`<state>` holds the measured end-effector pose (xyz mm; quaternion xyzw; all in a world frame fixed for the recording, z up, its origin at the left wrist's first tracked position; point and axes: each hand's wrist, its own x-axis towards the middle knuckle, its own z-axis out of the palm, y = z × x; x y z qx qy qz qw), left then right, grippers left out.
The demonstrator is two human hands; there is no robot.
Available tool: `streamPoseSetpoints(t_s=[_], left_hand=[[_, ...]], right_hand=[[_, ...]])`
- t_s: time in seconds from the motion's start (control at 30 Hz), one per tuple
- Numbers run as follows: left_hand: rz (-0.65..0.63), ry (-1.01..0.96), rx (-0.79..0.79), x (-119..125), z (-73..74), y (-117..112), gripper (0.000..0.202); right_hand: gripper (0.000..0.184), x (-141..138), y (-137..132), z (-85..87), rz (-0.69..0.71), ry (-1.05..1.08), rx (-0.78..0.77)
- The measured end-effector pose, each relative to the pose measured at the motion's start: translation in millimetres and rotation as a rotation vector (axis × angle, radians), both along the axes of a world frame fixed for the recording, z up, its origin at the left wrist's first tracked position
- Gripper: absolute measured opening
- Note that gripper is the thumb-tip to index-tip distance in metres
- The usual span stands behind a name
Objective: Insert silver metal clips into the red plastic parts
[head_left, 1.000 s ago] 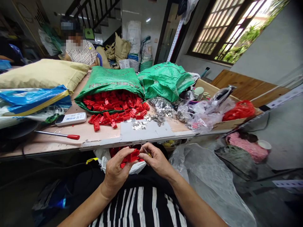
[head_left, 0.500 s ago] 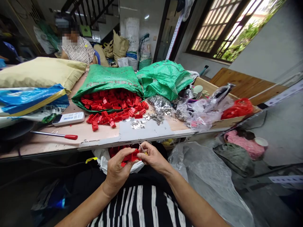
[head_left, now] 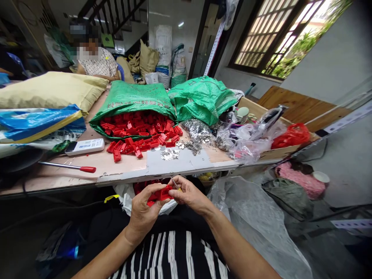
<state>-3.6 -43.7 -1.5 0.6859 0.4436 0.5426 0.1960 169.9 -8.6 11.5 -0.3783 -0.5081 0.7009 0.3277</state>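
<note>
Close to my body, just below the table edge, my left hand [head_left: 142, 211] is closed around a red plastic part [head_left: 163, 195] with walled compartments. Beside it, my right hand [head_left: 190, 197] pinches a thin metal tool [head_left: 174, 182] whose shaft sticks up past the fingertips. A bit of yellow shows under those fingers; most of the tool is hidden. The right fingertips meet the end of the red part. Below both hands sits a white bag [head_left: 127, 199] with more red parts inside.
A green sack [head_left: 139, 95] spills red parts [head_left: 128, 145] onto the table. Small silvery metal pieces [head_left: 170, 154] lie on a grey patch. Nearby are a red-tipped rod [head_left: 87, 169], a white device [head_left: 85, 146] and clear plastic bags [head_left: 247, 145]. Someone [head_left: 97, 64] sits across the table.
Both hands keep nearly the same hold. The red part has tilted slightly, and the whole view has shifted a little.
</note>
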Motion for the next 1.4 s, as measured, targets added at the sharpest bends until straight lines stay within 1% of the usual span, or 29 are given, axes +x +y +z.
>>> streamPoseSetpoints(t_s=[0.1,0.2,0.3,0.37,0.43,0.5,0.57,0.63,0.67,0.73,0.77,0.8,0.87,1.0,1.17,1.3,1.4], left_hand=[[-0.029,-0.014,0.005,0.2,-1.4,0.5,0.027],[-0.052,-0.026,-0.009,-1.1,-2.7,1.3,0.028],[-0.087,-0.061,-0.067,-4.0,-2.9,3.3,0.027],[-0.149,-0.143,-0.139,-6.1,-3.6,5.9,0.027],[-0.225,-0.294,-0.233,-7.5,-5.8,9.5,0.027],[-0.27,-0.461,-0.339,-7.5,-9.9,14.0,0.028],[-0.248,-0.59,-0.432,-6.5,-15.3,18.9,0.031],[-0.176,-0.679,-0.486,-5.3,-20.7,23.5,0.033],[-0.137,-0.715,-0.498,-5.0,-23.0,25.5,0.035],[-0.088,-0.755,-0.512,-5.4,-26.4,28.5,0.037],[-0.076,-0.756,-0.514,-6.1,-27.5,29.5,0.038],[-0.068,-0.747,-0.509,-7.0,-28.2,30.3,0.039],[-0.052,-0.709,-0.486,-9.2,-29.3,31.3,0.038],[-0.018,-0.621,-0.433,-13.0,-32.0,32.0,0.035],[0.051,-0.461,-0.362,-16.9,-36.8,31.0,0.032],[0.094,-0.311,-0.284,-20.0,-39.6,29.1,0.03],[0.105,-0.286,-0.275,-20.2,-40.0,28.2,0.03]], right_hand=[[0.044,1.5,-0.8,-0.4,0.021,0.019,-0.015],[0.046,2.0,-1.1,-3.1,0.008,0.029,-0.033],[0.047,2.5,-0.3,-5.2,0.02,0.063,-0.068],[0.047,2.9,0.7,-6.1,0.055,0.11,-0.112],[0.046,2.9,2.9,-7.5,0.089,0.148,-0.145],[0.047,2.4,8.4,-9.9,0.107,0.143,-0.139],[0.048,1.6,19.7,-13.1,0.141,0.08,-0.093],[0.046,0.6,37.8,-16.3,0.149,-0.054,0.014],[0.042,0.0,49.0,-17.5,0.109,-0.154,0.108],[0.024,-2.0,72.8,-18.7,-0.054,-0.461,0.371],[0.018,-3.4,84.4,-18.6,-0.09,-0.654,0.522],[0.016,-5.2,95.0,-18.1,-0.104,-0.82,0.639],[0.014,-10.3,112.4,-16.6,-0.101,-0.965,0.731],[0.017,-24.0,133.3,-15.5,-0.054,-1.088,0.758],[0.015,-35.0,147.9,-18.0,0.03,-1.187,0.734],[0.011,-36.7,152.0,-18.1,0.043,-1.193,0.71],[0.012,-36.7,151.0,-17.9,0.014,-1.139,0.718]])
